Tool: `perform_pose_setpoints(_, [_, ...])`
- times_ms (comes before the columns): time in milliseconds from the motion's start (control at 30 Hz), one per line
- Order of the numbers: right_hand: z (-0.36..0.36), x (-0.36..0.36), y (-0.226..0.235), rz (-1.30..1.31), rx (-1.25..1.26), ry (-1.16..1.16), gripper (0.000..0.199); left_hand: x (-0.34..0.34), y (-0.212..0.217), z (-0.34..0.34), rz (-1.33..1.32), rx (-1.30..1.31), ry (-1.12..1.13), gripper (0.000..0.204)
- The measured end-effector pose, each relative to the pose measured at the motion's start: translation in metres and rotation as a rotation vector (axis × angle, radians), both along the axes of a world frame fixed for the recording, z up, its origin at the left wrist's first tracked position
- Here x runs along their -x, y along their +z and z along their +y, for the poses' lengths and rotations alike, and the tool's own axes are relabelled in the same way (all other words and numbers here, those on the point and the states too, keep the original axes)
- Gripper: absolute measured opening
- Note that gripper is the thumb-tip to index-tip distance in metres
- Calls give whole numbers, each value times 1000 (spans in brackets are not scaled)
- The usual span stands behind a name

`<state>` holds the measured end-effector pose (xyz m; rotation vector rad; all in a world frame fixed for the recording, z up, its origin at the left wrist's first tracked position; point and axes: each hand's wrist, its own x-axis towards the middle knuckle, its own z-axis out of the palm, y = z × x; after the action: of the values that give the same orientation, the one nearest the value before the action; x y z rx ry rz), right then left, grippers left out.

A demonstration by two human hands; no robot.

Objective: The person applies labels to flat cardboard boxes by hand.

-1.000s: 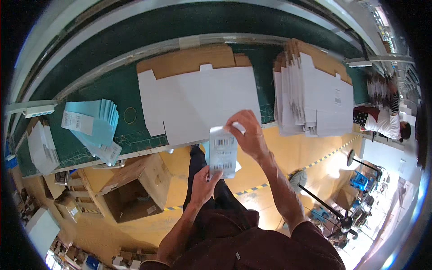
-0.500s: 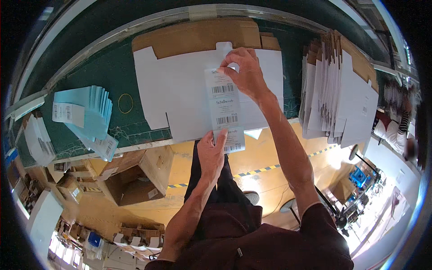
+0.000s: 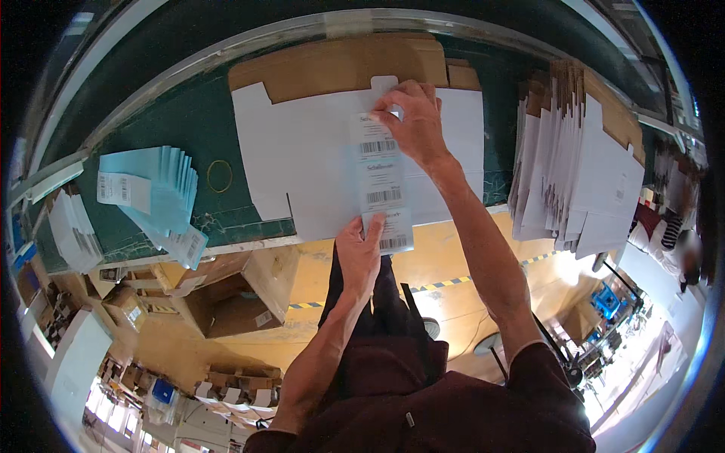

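Note:
A strip of barcode labels (image 3: 383, 175) on pale blue backing runs toward me across a flat white carton (image 3: 310, 155) on the green table. My right hand (image 3: 414, 121) pinches the strip's far end between thumb and fingertips, near the carton's small tab. At the near end, my left hand (image 3: 361, 248) grips the strip with the thumb on top; the fingers beneath are partly hidden. The strip's lower end hangs a little past the table edge. Brown cardboard flaps (image 3: 340, 64) show along the carton's far side.
Left of the carton lie a rubber band (image 3: 219, 176), fanned blue label strips (image 3: 162, 192) and a white label stack (image 3: 74, 230). On the right leans a row of folded cartons (image 3: 578, 158). An open cardboard box (image 3: 242, 302) stands below the table. Another person (image 3: 664, 230) is at far right.
The whole scene has shifted slightly right in the picture. Both hands keep their hold on the label strip, with little change in position against the carton.

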<state>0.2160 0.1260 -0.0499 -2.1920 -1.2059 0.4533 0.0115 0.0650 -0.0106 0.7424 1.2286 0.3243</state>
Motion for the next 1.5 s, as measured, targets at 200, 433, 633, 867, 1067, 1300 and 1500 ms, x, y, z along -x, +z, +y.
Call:
perform_pose_setpoints(200, [-1,-2,-7,-49,-52,-14,26,19,-2,-17,118,8,-76,31])
perform_pose_setpoints(433, [-9,-4,-4,-61,-26,89,47,63,-2,-47,178,29,-270,22])
perform_pose_setpoints(633, [-16,-15,-7,-139,-106,194,68,96,3,-51,105,-790,-729,11])
perform_pose_setpoints(867, [-23,-13,-21,-131,-93,57,84,17,11,51,-147,-1117,-707,18])
perform_pose_setpoints(1067, [-71,-7,-23,-323,46,-44,116,-40,-34,99,-177,-1179,-912,14])
perform_pose_setpoints(1300, [-124,-13,-18,-209,233,-515,124,41,-29,136,195,-1253,-1112,35])
perform_pose_setpoints(1500, [-90,16,-21,-127,421,-712,109,124,-74,160,271,-1340,-623,52])
